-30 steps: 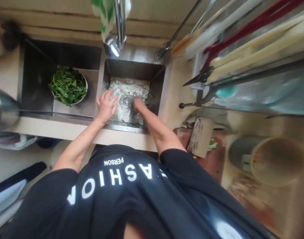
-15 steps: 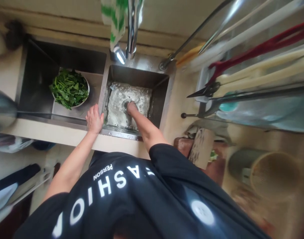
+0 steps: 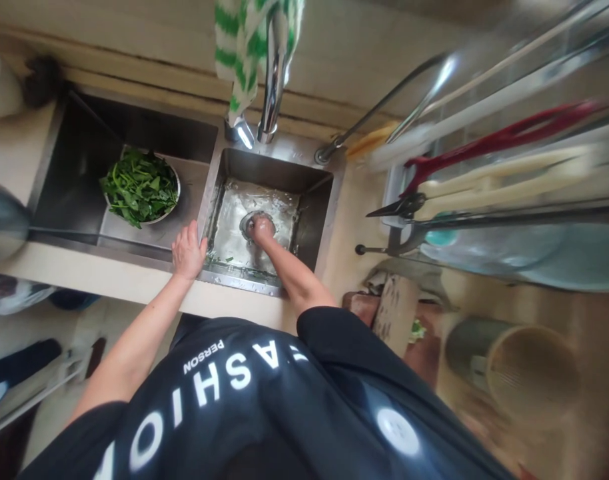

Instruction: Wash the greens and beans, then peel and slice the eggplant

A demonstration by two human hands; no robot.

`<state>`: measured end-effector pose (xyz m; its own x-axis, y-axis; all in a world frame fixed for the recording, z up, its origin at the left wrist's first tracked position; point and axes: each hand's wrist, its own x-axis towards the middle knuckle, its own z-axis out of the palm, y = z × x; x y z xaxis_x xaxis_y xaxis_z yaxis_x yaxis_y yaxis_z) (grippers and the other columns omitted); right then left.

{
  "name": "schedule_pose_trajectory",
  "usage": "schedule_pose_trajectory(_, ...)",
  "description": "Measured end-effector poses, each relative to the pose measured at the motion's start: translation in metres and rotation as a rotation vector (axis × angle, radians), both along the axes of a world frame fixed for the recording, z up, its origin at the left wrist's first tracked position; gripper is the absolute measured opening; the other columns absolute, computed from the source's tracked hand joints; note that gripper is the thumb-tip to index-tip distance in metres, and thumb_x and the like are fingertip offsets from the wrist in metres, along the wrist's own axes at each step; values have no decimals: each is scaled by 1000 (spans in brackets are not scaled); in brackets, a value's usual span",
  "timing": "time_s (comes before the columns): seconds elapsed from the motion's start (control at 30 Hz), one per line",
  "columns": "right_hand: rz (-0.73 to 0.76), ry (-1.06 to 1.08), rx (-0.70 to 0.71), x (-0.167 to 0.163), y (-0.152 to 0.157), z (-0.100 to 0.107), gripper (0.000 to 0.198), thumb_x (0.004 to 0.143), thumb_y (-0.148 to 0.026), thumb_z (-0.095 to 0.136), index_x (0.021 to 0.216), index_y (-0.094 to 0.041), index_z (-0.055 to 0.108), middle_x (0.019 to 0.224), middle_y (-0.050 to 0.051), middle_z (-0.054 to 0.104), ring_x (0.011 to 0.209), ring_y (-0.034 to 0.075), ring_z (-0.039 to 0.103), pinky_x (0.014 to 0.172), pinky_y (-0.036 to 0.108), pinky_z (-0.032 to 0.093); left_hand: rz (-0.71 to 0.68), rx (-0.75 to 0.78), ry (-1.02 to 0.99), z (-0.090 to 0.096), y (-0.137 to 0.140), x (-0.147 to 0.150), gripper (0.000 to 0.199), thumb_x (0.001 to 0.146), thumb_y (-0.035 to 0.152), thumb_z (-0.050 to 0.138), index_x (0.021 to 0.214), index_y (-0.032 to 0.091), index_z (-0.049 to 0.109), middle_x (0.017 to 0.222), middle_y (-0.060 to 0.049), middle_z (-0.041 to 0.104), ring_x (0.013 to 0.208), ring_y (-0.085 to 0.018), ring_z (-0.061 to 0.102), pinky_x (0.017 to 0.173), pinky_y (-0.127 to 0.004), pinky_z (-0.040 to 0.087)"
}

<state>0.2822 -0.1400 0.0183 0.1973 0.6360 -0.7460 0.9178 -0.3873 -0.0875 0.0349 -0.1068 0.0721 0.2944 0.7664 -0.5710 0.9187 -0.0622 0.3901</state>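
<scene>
My left hand [image 3: 188, 251] lies flat on the front rim of the sink by the divider, its fingers stretched out and holding nothing. Down in the smaller right basin [image 3: 312, 220], my right hand [image 3: 262, 230] is at the round metal drain [image 3: 245, 225], fingers bent together over it. Whatever they pinch there, if anything, is hidden. Shallow water and small green bits cover the basin floor around the hand. In the larger left basin [image 3: 192, 175], a pale round bowl [image 3: 177, 200] is heaped with green leafy vegetables [image 3: 140, 187].
Behind the basins rises a chrome faucet [image 3: 274, 73] with a green-and-white cloth [image 3: 239, 53] beside it. To the right are scissors [image 3: 404, 203] among long-handled utensils, a cleaver [image 3: 397, 313] on a reddish board [image 3: 427, 357], and a cylindrical container [image 3: 514, 367]. A metal pot [image 3: 4, 220] stands at left.
The water in the right basin has dropped and is calmer, showing more of the drain and the green bits. My right hand stays at the drain; the whole view has shifted slightly.
</scene>
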Motion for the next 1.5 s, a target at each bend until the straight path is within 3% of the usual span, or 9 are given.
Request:
schedule_pose_trajectory(0.1,-95,-100,31,17,11,13,26,94,-24,59,112,-9,69,113,17,67,96,23,63,87,36,54,-4,-6,2,0,0,0,60,98,35,44,152,8,44,137,-26,59,123,-40,58,101,-52,49)
schedule_pose_trajectory(0.33,-109,-157,579,119,115,42,43,103,-42,39,115,-11,67,113,14,60,107,27,63,93,49,52,-18,-30,11,2,1,2,60,99,34,44,153,8,42,138,-25,59,124,-39,57,102,-51,48)
schedule_pose_trajectory(0.43,-153,-195,489,146,169,38,48,107,-39,33,118,-6,65,121,20,59,114,28,63,97,50,50,-7,-20,9,2,1,1,60,98,34,44,152,8,43,137,-25,60,122,-38,58,101,-50,49)
schedule_pose_trajectory(0.53,-214,-243,289,148,192,34,41,104,-34,44,117,-2,66,113,22,65,112,30,65,98,51,50,14,10,-7,-1,1,-1,59,97,35,45,150,8,45,134,-24,62,120,-38,60,100,-50,50)
schedule_pose_trajectory(0.8,-2,-140,411,86,123,40,44,106,-31,31,141,-17,54,135,17,55,125,30,56,105,48,49,27,35,-49,-6,-1,-2,60,96,36,45,148,6,47,128,-25,65,119,-39,61,100,-51,51)
schedule_pose_trajectory(1.07,118,-115,374,37,157,24,44,105,-22,35,145,-15,50,150,17,46,141,33,38,117,52,32,32,26,-41,-7,0,-4,61,97,36,43,149,6,46,129,-25,64,121,-38,61,103,-51,50)
schedule_pose_trajectory(1.2,205,21,250,9,123,20,37,102,-17,35,125,-16,64,134,15,58,128,30,48,109,44,42,45,20,-53,-8,1,-4,60,97,37,45,149,8,46,128,-25,64,120,-38,61,103,-50,50)
schedule_pose_trajectory(1.33,66,11,114,0,64,12,40,98,-16,41,131,-17,63,134,15,59,120,28,53,104,40,46,40,7,-50,-5,1,-1,60,98,37,43,149,6,45,132,-27,62,122,-39,60,104,-51,49)
schedule_pose_trajectory(1.5,-75,20,-14,-10,31,-13,59,101,-27,42,158,-13,37,155,21,44,135,32,48,109,44,44,24,-24,-31,0,1,1,60,98,35,43,151,7,44,136,-25,61,125,-38,58,107,-50,47)
